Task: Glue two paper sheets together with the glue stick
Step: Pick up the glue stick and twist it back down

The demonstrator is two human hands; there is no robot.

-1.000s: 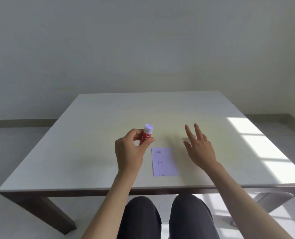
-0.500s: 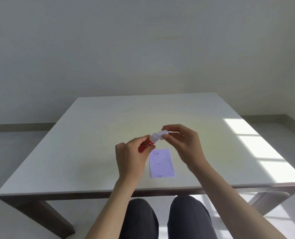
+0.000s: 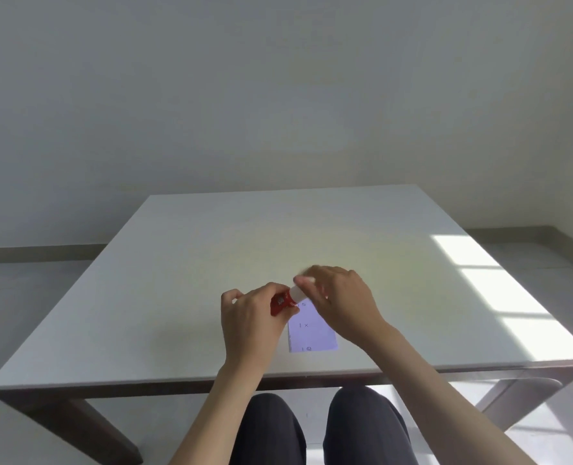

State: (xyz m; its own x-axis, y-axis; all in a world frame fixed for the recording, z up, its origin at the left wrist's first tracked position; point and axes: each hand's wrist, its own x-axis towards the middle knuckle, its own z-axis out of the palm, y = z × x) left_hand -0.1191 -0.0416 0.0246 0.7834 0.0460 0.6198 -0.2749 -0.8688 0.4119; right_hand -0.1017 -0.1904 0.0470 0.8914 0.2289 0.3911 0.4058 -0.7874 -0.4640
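Note:
My left hand (image 3: 249,322) grips the red body of the glue stick (image 3: 281,303), which is tilted with its white cap (image 3: 297,293) pointing up and right. My right hand (image 3: 340,298) pinches that white cap; whether the cap has come off I cannot tell. Both hands hover just above the table. Below them a small pale sheet of paper (image 3: 311,333) with a few printed marks lies flat near the table's front edge, its top end hidden by my hands. Only one sheet is distinguishable.
The white square table (image 3: 177,280) has dark legs. A patch of sunlight (image 3: 499,297) falls on its right side. My knees in dark trousers (image 3: 311,427) sit under the front edge. A plain wall stands behind.
My right hand came from open over the table to the cap and now covers it more. The glue stick tilted from upright toward the right and sank a little closer to the paper.

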